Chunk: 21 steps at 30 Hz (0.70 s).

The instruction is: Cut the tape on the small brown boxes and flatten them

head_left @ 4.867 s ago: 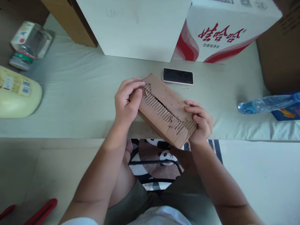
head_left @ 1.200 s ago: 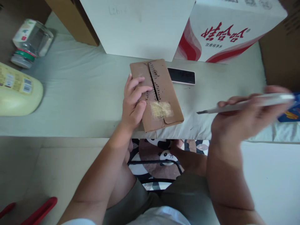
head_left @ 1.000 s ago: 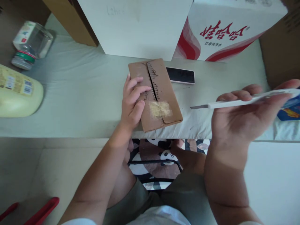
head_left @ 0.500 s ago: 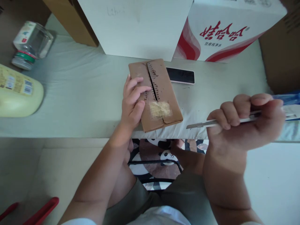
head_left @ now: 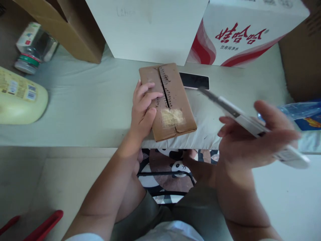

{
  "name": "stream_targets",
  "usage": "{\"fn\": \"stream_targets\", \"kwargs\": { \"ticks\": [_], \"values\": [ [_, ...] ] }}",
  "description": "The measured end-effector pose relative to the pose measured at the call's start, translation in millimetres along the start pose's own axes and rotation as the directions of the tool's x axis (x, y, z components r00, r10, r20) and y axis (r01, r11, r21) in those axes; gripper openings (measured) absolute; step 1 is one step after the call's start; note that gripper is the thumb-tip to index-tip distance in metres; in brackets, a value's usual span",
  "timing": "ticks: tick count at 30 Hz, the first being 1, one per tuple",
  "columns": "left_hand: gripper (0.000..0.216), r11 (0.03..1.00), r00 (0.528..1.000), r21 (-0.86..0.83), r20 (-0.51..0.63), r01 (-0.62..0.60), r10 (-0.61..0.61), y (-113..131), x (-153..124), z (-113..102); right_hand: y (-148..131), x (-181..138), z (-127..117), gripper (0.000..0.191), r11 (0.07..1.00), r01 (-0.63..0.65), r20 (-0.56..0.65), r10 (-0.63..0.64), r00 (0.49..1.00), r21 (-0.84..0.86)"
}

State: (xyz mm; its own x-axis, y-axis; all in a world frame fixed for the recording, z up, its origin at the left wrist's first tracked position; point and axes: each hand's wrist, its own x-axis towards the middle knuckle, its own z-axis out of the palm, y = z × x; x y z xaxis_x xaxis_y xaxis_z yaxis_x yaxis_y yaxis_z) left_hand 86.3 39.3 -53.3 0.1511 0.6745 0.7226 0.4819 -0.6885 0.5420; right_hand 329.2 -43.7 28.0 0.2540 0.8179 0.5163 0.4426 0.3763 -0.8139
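A small brown cardboard box (head_left: pixel 173 100) lies flat on the pale cloth-covered table (head_left: pixel 87 103), its top seam torn open, with a patch of tape residue near the front. My left hand (head_left: pixel 142 110) presses on the box's left side. My right hand (head_left: pixel 253 140) is raised right of the box and holds a white utility knife (head_left: pixel 248 122). The knife's blade is extended and points up-left toward the box and the phone.
A black phone (head_left: pixel 194 81) lies behind the box. White and red-printed cartons (head_left: pixel 235 30) stand at the back, a brown carton (head_left: pixel 65 26) at back left. A jar (head_left: pixel 32 47) and yellow bottle (head_left: pixel 20 100) lie left, a water bottle (head_left: pixel 298 108) right. Red handles (head_left: pixel 45 226) lie on the floor.
My right hand picked up the utility knife and turned it from pointing left to pointing up-left, nearer the box. My left hand went from holding the box up to pressing it flat.
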Motion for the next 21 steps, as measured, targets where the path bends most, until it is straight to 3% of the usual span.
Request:
{"fn": "stream_targets", "kwargs": {
  "ticks": [3,11,21],
  "values": [
    [0.048,0.999,0.999,0.012,0.009,0.044,-0.044,1,0,0,-9,-1,6,0.039,0.996,0.077,-0.097,-0.081,0.992,-0.053],
    [0.041,0.999,0.999,-0.032,0.018,0.034,-0.033,4,1,-2,-13,-5,13,0.012,0.994,0.097,0.206,-0.083,0.975,-0.06],
    [0.055,0.991,0.989,0.019,0.07,0.133,-0.134,7,0,-3,-18,-5,16,0.011,0.983,0.132,0.33,-0.084,0.94,-0.125]
  ]
}}
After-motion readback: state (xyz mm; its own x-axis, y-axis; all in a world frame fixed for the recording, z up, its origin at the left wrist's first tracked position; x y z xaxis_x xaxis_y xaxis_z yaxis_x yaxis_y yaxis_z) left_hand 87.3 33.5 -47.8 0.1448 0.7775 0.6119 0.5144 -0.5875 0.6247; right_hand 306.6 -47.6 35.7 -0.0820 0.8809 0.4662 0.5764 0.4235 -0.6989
